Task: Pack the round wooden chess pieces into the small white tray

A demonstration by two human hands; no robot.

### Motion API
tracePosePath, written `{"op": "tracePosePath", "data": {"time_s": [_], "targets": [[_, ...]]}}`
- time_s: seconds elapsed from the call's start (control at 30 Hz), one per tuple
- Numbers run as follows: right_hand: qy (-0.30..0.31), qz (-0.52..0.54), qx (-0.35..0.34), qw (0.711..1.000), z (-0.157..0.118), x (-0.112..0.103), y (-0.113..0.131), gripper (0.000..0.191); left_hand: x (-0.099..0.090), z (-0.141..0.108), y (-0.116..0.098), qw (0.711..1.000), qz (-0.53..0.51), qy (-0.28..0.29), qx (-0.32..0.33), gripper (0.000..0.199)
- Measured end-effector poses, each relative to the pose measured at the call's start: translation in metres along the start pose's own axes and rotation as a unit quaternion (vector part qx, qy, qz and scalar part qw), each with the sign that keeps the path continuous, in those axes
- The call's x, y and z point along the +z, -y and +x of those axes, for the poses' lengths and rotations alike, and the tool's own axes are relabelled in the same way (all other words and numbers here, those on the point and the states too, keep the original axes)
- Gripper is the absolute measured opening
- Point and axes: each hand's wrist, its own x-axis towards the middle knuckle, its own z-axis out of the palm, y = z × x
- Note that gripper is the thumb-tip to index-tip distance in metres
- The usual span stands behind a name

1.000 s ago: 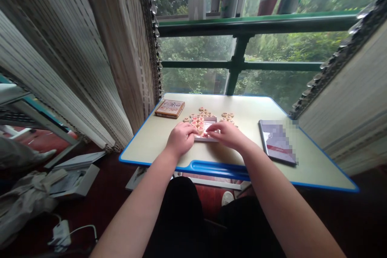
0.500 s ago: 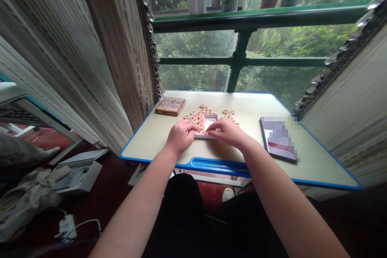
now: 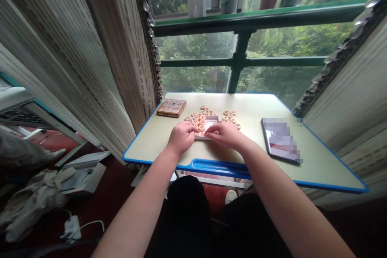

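The left hand [image 3: 182, 136] curls at the near left corner of the open box [image 3: 211, 118] on the bench [image 3: 151, 144], beside the round pieces [image 3: 202, 122] lying inside; the right hand [image 3: 225, 135] pinches down at its near edge, though whether either grips a piece I cannot tell
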Motion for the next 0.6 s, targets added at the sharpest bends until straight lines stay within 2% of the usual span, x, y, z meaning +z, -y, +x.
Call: {"op": "tracePosePath", "data": {"time_s": [0.47,0.6], "targets": [[0.008,0.002,0.004,1.0,-0.0015,-0.0007,0.0028,0.024,0.0019,0.0013,0.0002,0.999,-0.003,0.015,-0.028,0.026],[0.001,0.002,0.002,1.0,-0.0004,0.0007,-0.0002,0.023,0.0022,0.0002,-0.0013,0.999,0.009,0.032,-0.002,0.021]]}}
